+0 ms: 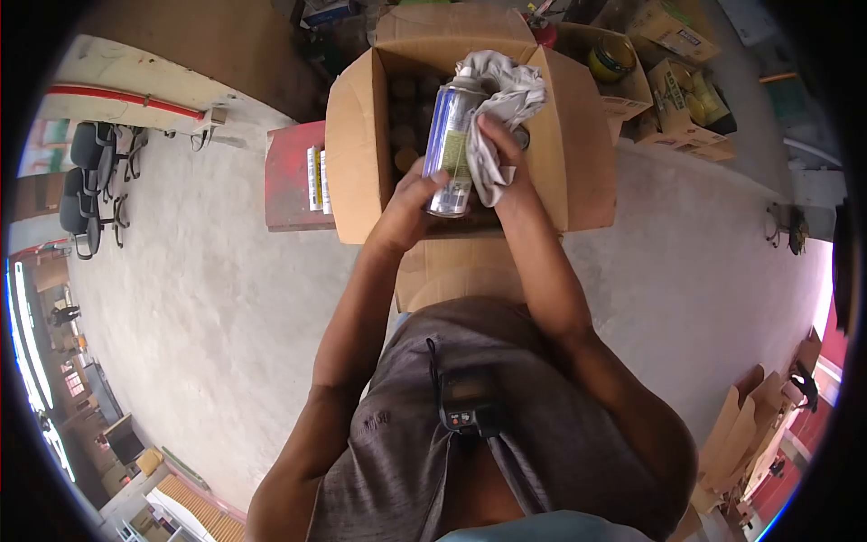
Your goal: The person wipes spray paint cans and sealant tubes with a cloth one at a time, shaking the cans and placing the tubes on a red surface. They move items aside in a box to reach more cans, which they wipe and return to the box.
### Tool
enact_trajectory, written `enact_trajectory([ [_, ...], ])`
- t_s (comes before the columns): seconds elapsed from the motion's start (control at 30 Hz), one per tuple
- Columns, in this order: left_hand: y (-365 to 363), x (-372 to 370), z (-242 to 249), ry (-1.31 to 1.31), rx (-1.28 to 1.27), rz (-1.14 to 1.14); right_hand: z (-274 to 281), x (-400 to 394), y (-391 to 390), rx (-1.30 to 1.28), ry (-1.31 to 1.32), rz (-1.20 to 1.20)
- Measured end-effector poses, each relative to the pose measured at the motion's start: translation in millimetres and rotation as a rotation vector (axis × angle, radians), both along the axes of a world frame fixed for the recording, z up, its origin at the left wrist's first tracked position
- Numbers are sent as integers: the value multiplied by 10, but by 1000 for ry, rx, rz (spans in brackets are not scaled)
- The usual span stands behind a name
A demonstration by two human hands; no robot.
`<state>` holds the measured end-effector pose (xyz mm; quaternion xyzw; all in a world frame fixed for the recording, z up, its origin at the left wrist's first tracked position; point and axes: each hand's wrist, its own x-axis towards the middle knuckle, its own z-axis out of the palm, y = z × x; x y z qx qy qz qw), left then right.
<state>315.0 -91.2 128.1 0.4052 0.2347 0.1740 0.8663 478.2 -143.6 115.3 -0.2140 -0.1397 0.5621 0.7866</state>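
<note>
Tilted slightly, a spray can [452, 149] with a blue, silver and green label is held above an open cardboard box [355, 149]. My left hand [415, 203] is wrapped round the can's lower part, with the thumb on its front. A crumpled light grey cloth [519, 86] hangs beside the can, in my right hand [508, 167], whose fingers are closed on it against the can's right side. Inside the box, several round can tops [405, 161] show in shadow, partly hidden by my hands and the cloth.
Under the box's left side is a red surface [289, 181] with small boxes [314, 179] on it. More cartons [677, 104] with jars and cans stand at the upper right. Office chairs [86, 181] are at the far left, and brown cardboard [745, 434] lies at the lower right.
</note>
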Motion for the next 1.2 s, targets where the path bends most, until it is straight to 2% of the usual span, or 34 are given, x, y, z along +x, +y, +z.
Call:
enact_trajectory([
  [0.03, -28, 7, 45, 76, 285, 115, 63, -44, 34, -23, -37, -78],
  [0.07, -61, 1, 89, 63, 281, 127, 122, -135, 24, -54, -37, -134],
  [0.13, -116, -76, 308, 276, 618, 267, 215, -308, 101, -102, -256, -259],
  [0.17, -105, -180, 315, 270, 615, 298, 260, -365, 126, -163, -393, -317],
  [0.27, -1, -515, 239, 86, 349, 179, 574, -164, 209, -179, -391, -247],
  [0.3, 26, -608, 272, 74, 353, 191, 713, -20, 210, -217, -434, -87],
  [0.37, 78, -718, 353, 146, 347, 71, 851, -50, 223, -327, -640, -2],
  [0.4, 55, -699, 493, 205, 438, 38, 832, -251, 325, -163, -798, 29],
  [0.43, 73, -731, 562, 189, 439, 33, 1021, -508, 300, -156, -702, 38],
  [0.53, 220, -895, 672, 217, 541, -121, 1206, -513, 260, -162, -744, 28],
  [0.57, 252, -971, 728, 250, 496, -231, 1157, -430, 264, -138, -774, 148],
  [0.6, 316, -1070, 642, 109, 224, -357, 1101, -386, 291, -108, -801, 270],
  [0.63, 348, -1148, 528, -32, -47, -475, 1044, -404, 313, -114, -801, 275],
  [0.7, 163, -1089, 313, -583, -578, -640, 938, -463, 382, 88, -592, 323],
  [0.73, 30, -1020, 298, -739, -641, -655, 946, -535, 431, 172, -584, 313],
  [0.77, -55, -973, 297, -895, -703, -668, 943, -638, 471, 268, -466, 288],
  [0.83, -72, -990, 369, -899, -708, -619, 1104, -704, 536, 201, -790, 91],
  [0.9, -16, -1104, 438, -918, -709, -556, 1227, -731, 553, 217, -690, 194],
  [0.93, 123, -1209, 464, -509, -336, -385, 1269, -673, 625, 102, -1058, 11],
  [0.97, 205, -1285, 494, -93, 16, -202, 1340, -586, 627, -53, -1585, -177],
  [1.0, 216, -1240, 599, 207, 528, 35, 1332, -464, 635, -138, -1618, -262],
  [1.03, 258, -1248, 548, 204, 521, 44, 1368, -413, 657, -221, -1650, -352],
  [1.07, 314, -1250, 459, 260, 523, 108, 1379, -421, 637, -210, -1660, -342],
  [1.13, 392, -1236, 380, 319, 557, 228, 1482, -545, 558, -158, -1378, -334],
  [1.17, 366, -1238, 376, 319, 550, 229, 1162, -557, 600, 18, -1473, -277],
  [1.2, 320, -1222, 478, 289, 568, 196, 1097, -825, 618, 100, -1719, -405],
])
